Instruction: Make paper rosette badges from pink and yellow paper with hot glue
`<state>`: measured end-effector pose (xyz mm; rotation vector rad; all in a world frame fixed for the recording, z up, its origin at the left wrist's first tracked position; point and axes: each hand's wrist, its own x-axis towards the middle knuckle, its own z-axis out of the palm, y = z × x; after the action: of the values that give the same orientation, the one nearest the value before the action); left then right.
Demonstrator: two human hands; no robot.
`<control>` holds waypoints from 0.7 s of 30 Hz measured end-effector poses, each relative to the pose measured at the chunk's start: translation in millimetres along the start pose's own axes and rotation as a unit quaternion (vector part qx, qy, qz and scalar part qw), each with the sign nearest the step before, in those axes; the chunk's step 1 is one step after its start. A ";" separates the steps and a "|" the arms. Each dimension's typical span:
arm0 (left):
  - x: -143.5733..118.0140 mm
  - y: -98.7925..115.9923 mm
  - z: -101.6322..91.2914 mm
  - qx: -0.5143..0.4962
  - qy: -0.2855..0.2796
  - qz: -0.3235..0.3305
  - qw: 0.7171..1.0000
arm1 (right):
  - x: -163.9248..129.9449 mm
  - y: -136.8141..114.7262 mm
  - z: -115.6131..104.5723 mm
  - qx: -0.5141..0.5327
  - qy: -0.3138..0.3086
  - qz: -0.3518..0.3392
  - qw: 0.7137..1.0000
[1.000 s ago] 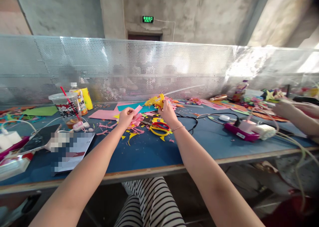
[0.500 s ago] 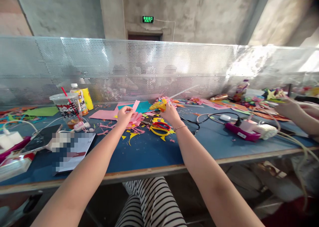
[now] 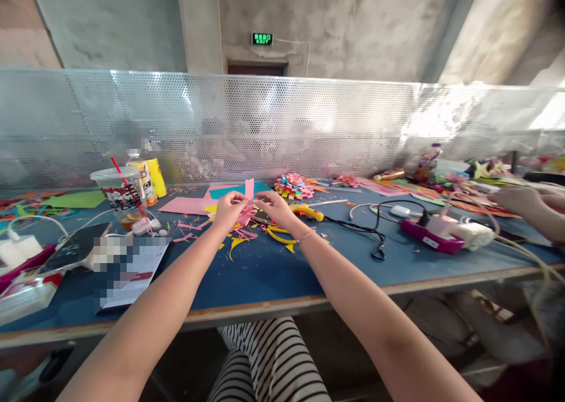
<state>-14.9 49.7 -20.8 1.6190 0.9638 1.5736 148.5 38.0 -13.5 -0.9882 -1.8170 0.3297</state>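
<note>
My left hand [image 3: 233, 206] pinches a pink paper strip [image 3: 249, 188] that stands upright above its fingertips. From the other side, my right hand [image 3: 274, 206] has its fingers drawn together at the strip's right edge. Beneath both hands lies a cluster of pink cut paper [image 3: 245, 217], partly covered by the fingers. A yellow glue gun [image 3: 309, 212] rests on the table just right of my right hand, its black cord trailing right. Yellow-handled scissors [image 3: 278, 235] are partly hidden under my right wrist. Behind them sits a multicoloured paper flower [image 3: 293, 186].
Paper scraps lie over the blue table [image 3: 260, 278]. To the left are a plastic cup [image 3: 118, 191] with a red straw, a bottle and a phone [image 3: 79, 243]. A purple power strip [image 3: 430, 237] with cables is at right, near another person's hands [image 3: 525, 205]. A perforated screen [image 3: 265, 125] stands behind.
My right hand has let go of the glue gun, which now lies on the table, and has moved left to the pink strip. My left hand has shifted slightly right with the strip.
</note>
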 end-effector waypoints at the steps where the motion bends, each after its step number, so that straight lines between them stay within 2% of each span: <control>1: -0.9 0.5 0.9 -0.005 -0.010 0.001 1.000 | -0.7 -1.5 3.1 0.015 0.005 0.000 1.000; 4: -1.8 0.0 2.7 -0.019 -0.023 0.008 1.000 | -1.7 -1.6 4.8 0.059 -0.012 0.020 0.998; 7: -0.2 -2.3 2.6 -0.021 -0.010 0.002 1.000 | -1.8 1.6 0.5 0.056 -0.053 0.082 0.994; 10: 1.5 -4.2 1.4 -0.009 0.000 -0.004 1.000 | -2.3 3.2 -3.5 0.045 -0.051 0.141 0.988; 13: -0.6 -2.8 1.5 0.017 -0.012 0.013 1.000 | -3.8 -0.8 -3.5 0.117 -0.033 0.123 0.985; 17: -10.2 4.8 5.6 0.034 -0.065 0.027 0.997 | -5.8 -7.9 3.9 0.237 -0.056 0.084 0.966; 21: -15.0 14.0 6.9 0.076 -0.109 0.046 0.990 | -5.1 -4.9 8.6 0.277 -0.017 0.106 0.955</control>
<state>-7.2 29.9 -16.6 1.9212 0.9218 1.3730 139.6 32.8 -17.7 -0.7743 -1.5181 0.9357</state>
